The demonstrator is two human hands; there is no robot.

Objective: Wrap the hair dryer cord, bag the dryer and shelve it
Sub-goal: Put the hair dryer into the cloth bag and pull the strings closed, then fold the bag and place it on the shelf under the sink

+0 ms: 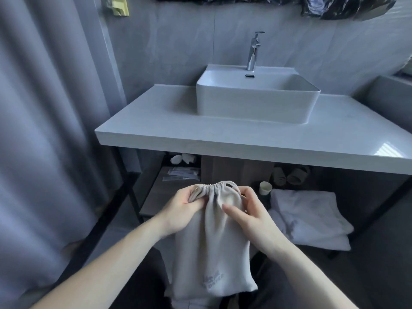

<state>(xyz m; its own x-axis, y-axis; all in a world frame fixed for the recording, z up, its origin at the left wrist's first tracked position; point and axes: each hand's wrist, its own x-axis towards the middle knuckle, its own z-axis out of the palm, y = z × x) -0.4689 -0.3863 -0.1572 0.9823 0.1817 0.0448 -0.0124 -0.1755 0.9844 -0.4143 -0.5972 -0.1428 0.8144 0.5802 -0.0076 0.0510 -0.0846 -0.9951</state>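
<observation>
So the beige drawstring bag (211,237) is being held up in front of the vanity, hanging below both hands, with its mouth already gathered into a tight pucker at the top. The left hand (189,206) is pinched shut on the gathered fabric at the left of the mouth, and the right hand (247,210) is closed around the right edge, thumb laid across the cloth; a loop of the drawstring (230,185) can be seen poking out above the pucker. The dryer itself can't be seen, but the bag looks filled out and weighted, so it's probably inside, cord and all — that's a guess. Biggest risk from here: the whole weight is carried by two fingertip pinches on bunched cloth, so if one pinch is shifted to grab the string, the bag could slip and drop to the floor. If the string is only pulled from one side, the mouth may be left half open and the plug or cord could spill out when the bag is tipped. The lower shelf (156,197) under the countertop (178,134) is already crowded to the right: a paper cup (265,188) sits right behind the bag and could get knocked over, and the folded towels (310,219) take up much of the space, so the bag might end up perched on an edge and slide off.
</observation>
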